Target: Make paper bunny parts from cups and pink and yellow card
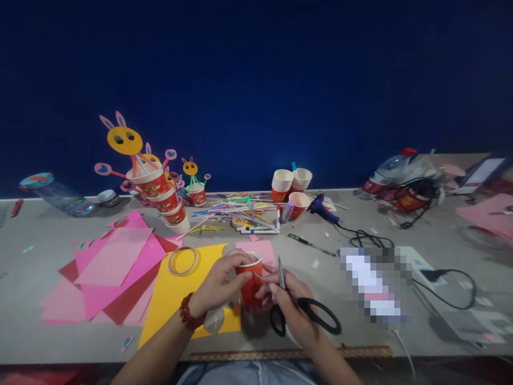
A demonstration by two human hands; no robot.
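Observation:
My left hand is wrapped around a red paper cup with a white rim, which stands upright before me. In my right hand is a pair of scissors with black handles and spread blades. One blade points upward; the tip of the other is at the cup's side, close to my left thumb. Whether it pierces the cup I cannot tell. Beneath my left hand lies a yellow paper sheet with round holes, and a pink sheet shows behind the cup.
Coloured paper sheets are piled at left, with a tape roll beside them. Stacked cup figures stand behind. Straws, spare cups and a blue glue gun lie farther back. A blurred-out phone is at right.

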